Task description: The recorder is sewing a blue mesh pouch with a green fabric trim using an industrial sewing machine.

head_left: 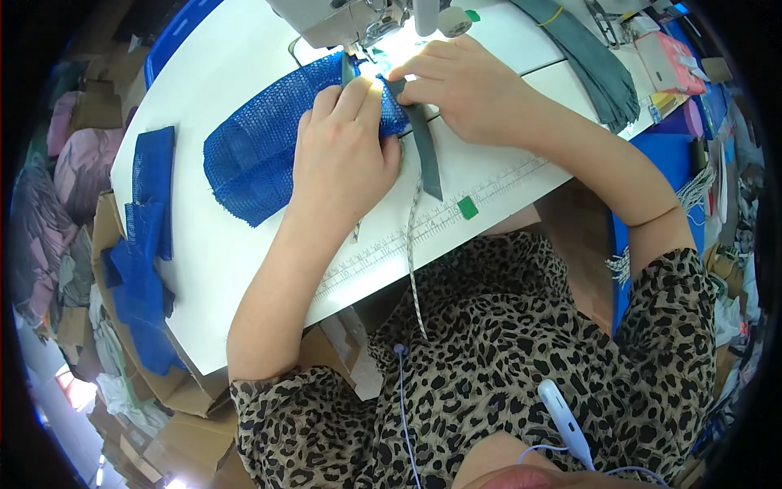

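Observation:
Under the lit needle area of a sewing machine lies a piece of blue mesh fabric, spread over the white table to the left. My left hand presses on the mesh close to the needle, its fingers bent and close together. Just right of the needle, my right hand pinches a dark green fabric strip at the mesh's edge. The strip's loose end hangs toward me. A thin pale cord runs down from beneath the work and over the table's edge. My fingertips partly hide the spot under the needle.
A bundle of dark green strips lies at the back right, near a pink box. More blue mesh drapes over the table's left edge above a cardboard box. A printed ruler and a green square mark the front edge.

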### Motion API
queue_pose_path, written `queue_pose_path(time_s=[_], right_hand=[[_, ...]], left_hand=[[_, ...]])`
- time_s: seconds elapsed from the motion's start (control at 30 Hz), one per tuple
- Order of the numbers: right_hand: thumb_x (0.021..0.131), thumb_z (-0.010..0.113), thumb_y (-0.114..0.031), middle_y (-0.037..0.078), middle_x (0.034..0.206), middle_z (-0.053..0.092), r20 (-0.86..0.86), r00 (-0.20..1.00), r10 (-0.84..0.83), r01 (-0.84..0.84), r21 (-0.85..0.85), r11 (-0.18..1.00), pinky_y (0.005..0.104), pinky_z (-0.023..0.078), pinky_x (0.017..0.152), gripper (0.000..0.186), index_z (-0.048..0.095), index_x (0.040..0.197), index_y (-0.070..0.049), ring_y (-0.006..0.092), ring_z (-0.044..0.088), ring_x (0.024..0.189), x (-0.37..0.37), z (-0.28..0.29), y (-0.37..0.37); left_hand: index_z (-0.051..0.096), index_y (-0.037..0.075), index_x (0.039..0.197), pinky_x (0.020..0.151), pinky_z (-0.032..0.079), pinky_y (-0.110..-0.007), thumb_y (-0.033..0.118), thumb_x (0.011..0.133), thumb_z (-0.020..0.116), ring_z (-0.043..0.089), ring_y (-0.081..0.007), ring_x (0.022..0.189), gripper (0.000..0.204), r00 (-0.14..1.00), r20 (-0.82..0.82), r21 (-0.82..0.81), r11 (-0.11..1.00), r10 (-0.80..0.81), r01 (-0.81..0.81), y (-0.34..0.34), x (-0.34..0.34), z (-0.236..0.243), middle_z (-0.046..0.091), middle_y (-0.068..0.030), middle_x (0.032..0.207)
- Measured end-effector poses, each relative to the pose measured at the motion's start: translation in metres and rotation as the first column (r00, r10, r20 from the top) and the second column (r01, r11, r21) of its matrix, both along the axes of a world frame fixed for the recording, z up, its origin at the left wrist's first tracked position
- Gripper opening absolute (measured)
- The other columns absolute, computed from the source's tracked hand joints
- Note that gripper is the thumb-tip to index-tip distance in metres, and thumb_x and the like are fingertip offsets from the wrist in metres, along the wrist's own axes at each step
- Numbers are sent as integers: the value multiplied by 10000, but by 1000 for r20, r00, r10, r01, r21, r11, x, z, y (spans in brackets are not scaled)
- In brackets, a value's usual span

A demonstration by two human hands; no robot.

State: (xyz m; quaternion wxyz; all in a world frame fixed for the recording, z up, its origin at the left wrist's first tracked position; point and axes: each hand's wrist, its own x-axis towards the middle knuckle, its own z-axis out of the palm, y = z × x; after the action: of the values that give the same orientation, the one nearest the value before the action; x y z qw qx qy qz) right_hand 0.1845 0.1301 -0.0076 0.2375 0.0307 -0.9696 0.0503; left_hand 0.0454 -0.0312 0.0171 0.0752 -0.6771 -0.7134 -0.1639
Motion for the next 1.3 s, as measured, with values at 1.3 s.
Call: queue_pose_path(time_s=[1.3], right_hand=[[822,608,-34,-41,1137,638,-54,997,-58,58,-5,998,385,419,927,240,701,1016,-139,193,576,1071,-11,-9,6]], left_hand=[[667,41,1060,950,478,-397,86,795,699,600,-309,1074,271,995,89,74,996,42,-49,8,-13,-5,667,-118,1115]])
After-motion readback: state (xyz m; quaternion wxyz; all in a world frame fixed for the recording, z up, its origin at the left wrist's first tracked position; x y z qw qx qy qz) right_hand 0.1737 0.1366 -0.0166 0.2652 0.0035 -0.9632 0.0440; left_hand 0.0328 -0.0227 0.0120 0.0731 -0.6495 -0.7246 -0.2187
